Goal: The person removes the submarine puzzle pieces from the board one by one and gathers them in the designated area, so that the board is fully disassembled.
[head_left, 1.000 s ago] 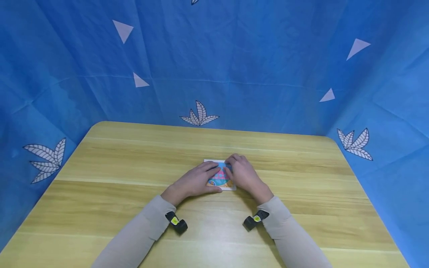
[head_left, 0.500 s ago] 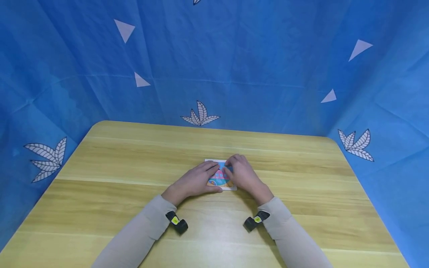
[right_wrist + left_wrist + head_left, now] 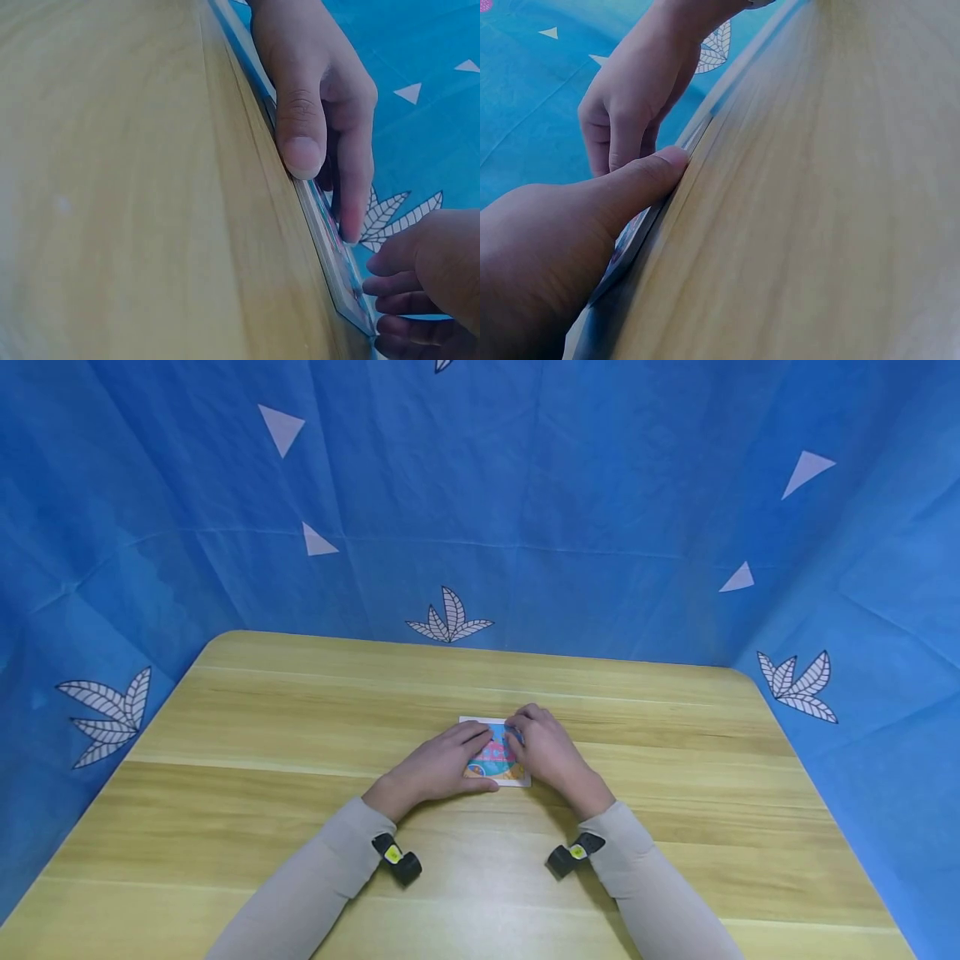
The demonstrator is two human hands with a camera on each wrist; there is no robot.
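Note:
A small flat picture board [image 3: 495, 767] with a white border and a blue, pink, teal and orange print lies on the table. My left hand [image 3: 431, 766] holds it from the left, the thumb along its near edge and the other fingers across its upper part. From the right, my right hand [image 3: 553, 752] bends over the upper right corner, thumb and index fingertips close together but apart at the print. Nothing shows between them. In the right wrist view the left thumb [image 3: 301, 150] presses the board's edge [image 3: 330, 266]. Both hands cover parts of the print.
The wooden table [image 3: 262, 718] spreads out on every side of the board. Blue cloth [image 3: 570, 510] with white triangles and leaf prints hangs behind the table and at both sides. Each wrist wears a black strap camera, such as the left strap camera [image 3: 397, 858].
The fingertips of my right hand shift very slightly over the print. My left hand and the board stay almost where they were; the whole head view drifts a little.

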